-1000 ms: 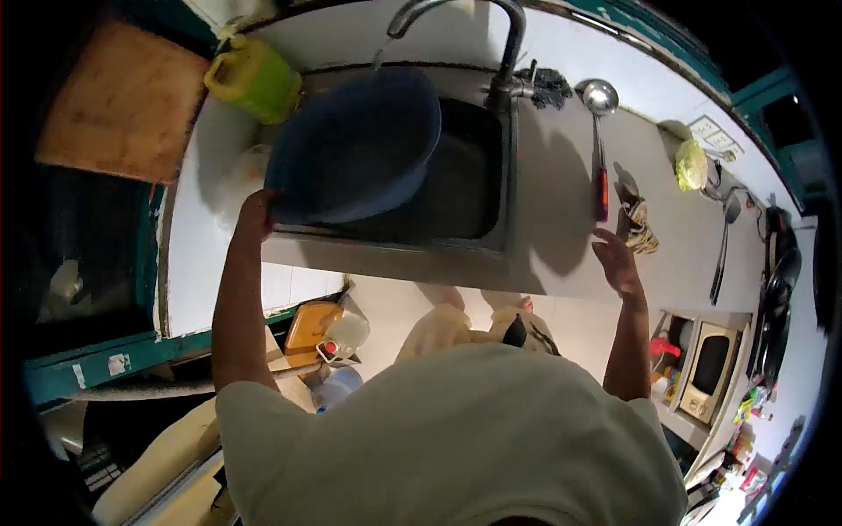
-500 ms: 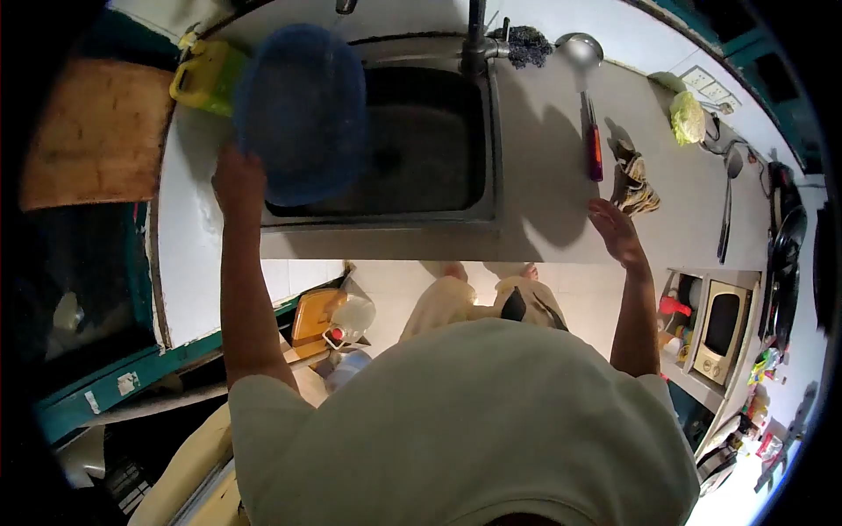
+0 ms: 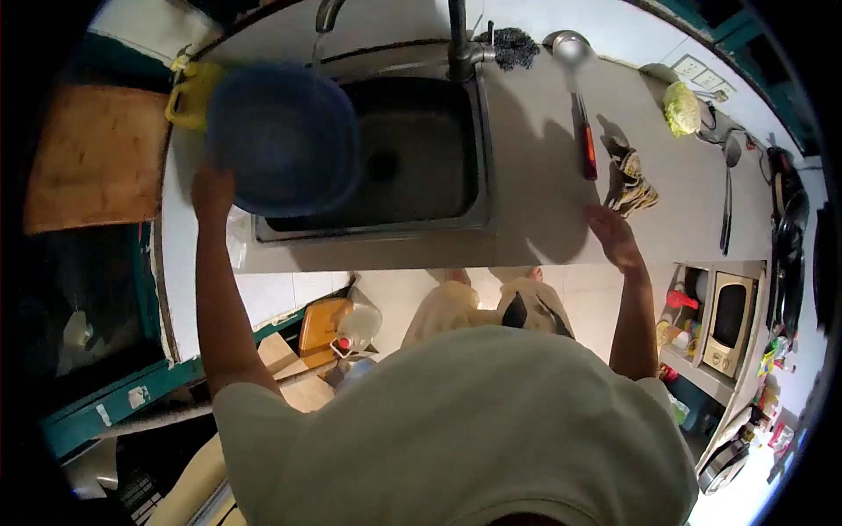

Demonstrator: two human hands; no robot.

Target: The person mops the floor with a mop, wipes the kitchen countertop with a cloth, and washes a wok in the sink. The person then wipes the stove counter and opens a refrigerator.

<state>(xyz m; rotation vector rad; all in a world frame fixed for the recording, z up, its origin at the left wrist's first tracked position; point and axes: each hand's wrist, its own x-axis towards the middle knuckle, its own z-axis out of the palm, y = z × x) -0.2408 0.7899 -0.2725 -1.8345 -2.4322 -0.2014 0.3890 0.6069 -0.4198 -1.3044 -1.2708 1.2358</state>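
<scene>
While thin water [image 3: 317, 46] falls from the faucet [image 3: 460, 48], the left hand [image 3: 213, 191] holds the blue basin [image 3: 285, 140] at its eight o'clock edge. The fingers seem clamped on this rim, though single fingers are too dark to separate. The basin is over the nine o'clock part of the sink [image 3: 377, 231], and the stream comes near the basin's one o'clock edge; probably it is held there so that the water and the sink can serve it. Whether it rests partly on the sink edge, I cannot tell.

The right hand [image 3: 611, 235] holds nothing that I can see. Its fingers are stretched, rather close together, and not closed. It is just beside a striped cloth [image 3: 635, 191], at about seven o'clock of it; perhaps this hand is only for balance.

About the containers: the basin's inside looks cloudy and bluish, but how much water it has, I cannot judge. The dark sink shows its drain [image 3: 383, 164]. At ten o'clock of the basin, a yellow jug [image 3: 188, 101] is partly hidden, so its content is not visible.
</scene>
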